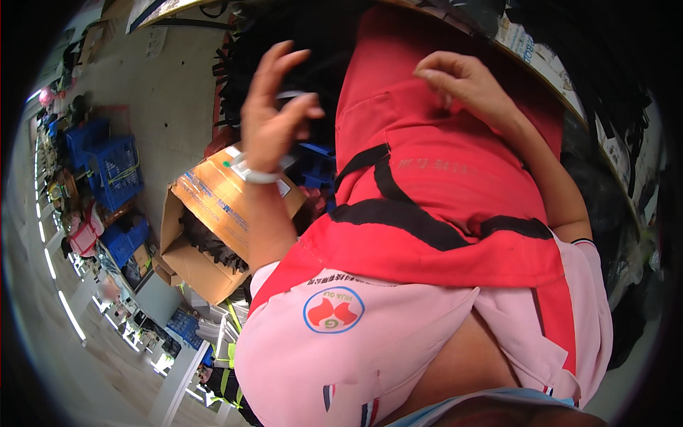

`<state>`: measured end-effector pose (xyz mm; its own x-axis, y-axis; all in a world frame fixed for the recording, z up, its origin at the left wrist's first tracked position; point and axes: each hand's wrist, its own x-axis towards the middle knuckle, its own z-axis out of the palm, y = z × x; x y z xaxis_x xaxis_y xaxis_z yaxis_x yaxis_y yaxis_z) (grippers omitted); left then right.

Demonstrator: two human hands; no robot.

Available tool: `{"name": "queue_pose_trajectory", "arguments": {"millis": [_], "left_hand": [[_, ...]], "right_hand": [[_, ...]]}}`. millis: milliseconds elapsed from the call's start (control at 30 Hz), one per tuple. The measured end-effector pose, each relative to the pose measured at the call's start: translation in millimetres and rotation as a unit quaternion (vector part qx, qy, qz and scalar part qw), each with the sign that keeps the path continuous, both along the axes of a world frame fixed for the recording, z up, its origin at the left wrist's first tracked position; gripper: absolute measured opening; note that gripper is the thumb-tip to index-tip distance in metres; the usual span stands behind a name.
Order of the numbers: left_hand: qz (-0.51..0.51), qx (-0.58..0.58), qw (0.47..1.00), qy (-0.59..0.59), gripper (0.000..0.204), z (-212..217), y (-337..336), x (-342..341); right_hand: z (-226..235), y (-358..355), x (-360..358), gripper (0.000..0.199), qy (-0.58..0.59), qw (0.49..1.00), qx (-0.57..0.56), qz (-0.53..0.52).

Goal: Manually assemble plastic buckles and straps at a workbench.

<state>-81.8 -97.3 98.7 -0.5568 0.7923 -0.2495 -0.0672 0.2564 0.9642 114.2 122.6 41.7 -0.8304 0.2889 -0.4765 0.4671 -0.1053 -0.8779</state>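
My left hand (274,117) is raised in front of the dark area left of my lap, slightly blurred. Its fingers are spread and bent, and I make out nothing held in it. A pale band (255,171) circles the left wrist. Over the red apron (441,142) on my lap hovers my right hand (466,82). Its fingers are loosely bent, with a gap below the foremost one; the lower fingertips are smeared. No object shows in it. Both hands are apart from each other.
An open cardboard box (213,213) holding dark pieces stands beside my left forearm. Blue plastic crates (114,171) are stacked farther left. A table edge (548,67) runs along the upper right, and black material (612,78) lies beyond it.
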Motion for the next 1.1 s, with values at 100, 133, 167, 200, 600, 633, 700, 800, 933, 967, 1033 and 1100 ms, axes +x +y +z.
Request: {"name": "queue_pose_trajectory", "arguments": {"millis": [100,133,167,200,600,633,700,800,933,967,1033,1100], "left_hand": [[-0.128,0.084,0.987,-0.045,0.080,-44.2,40.0,44.7],[-0.164,0.085,0.972,-0.142,0.082,-43.3,52.0,58.4],[-0.175,0.084,0.966,-0.170,0.082,-43.7,60.9,67.5],[-0.188,0.085,0.958,-0.200,0.083,-45.2,69.2,74.5],[-0.080,0.030,0.963,-0.256,0.014,-79.8,102.9,79.3],[-0.093,0.036,0.962,-0.256,0.014,-81.5,110.0,81.1],[-0.036,0.078,0.903,-0.421,0.010,-82.5,122.5,83.8],[-0.022,0.099,0.913,-0.396,0.011,-72.0,132.8,83.2],[-0.044,0.088,0.936,-0.337,0.014,-76.8,133.8,83.7],[-0.060,0.069,0.942,-0.323,0.012,-81.9,132.8,83.5],[-0.062,0.050,0.947,-0.311,0.014,-86.2,129.3,90.6],[-0.064,0.042,0.948,-0.310,0.015,-86.1,127.7,92.4]], "right_hand": [[0.8,-12.7,-12.1,0.024,0.061,0.994,-0.050,0.082],[2.2,-10.5,-11.6,0.023,0.054,0.990,-0.062,0.111],[2.8,-8.5,-8.9,0.022,0.076,0.992,-0.026,0.093],[4.1,-5.5,-3.9,0.022,0.095,0.993,0.012,0.072],[-6.5,5.0,33.2,0.017,0.113,0.983,-0.031,-0.139],[-2.0,8.5,36.0,0.018,0.119,0.982,-0.029,-0.142],[2.3,21.0,44.2,0.015,0.133,0.981,0.065,-0.124],[14.1,61.3,57.0,0.015,0.154,0.892,0.409,-0.114],[0.7,147.1,89.5,0.023,0.010,0.607,0.765,-0.214],[-4.8,154.4,94.5,0.025,-0.001,0.623,0.754,-0.208],[-12.1,164.5,101.5,0.028,-0.009,0.642,0.740,-0.200],[-14.8,168.9,107.4,0.026,0.003,0.649,0.747,-0.143]]}}
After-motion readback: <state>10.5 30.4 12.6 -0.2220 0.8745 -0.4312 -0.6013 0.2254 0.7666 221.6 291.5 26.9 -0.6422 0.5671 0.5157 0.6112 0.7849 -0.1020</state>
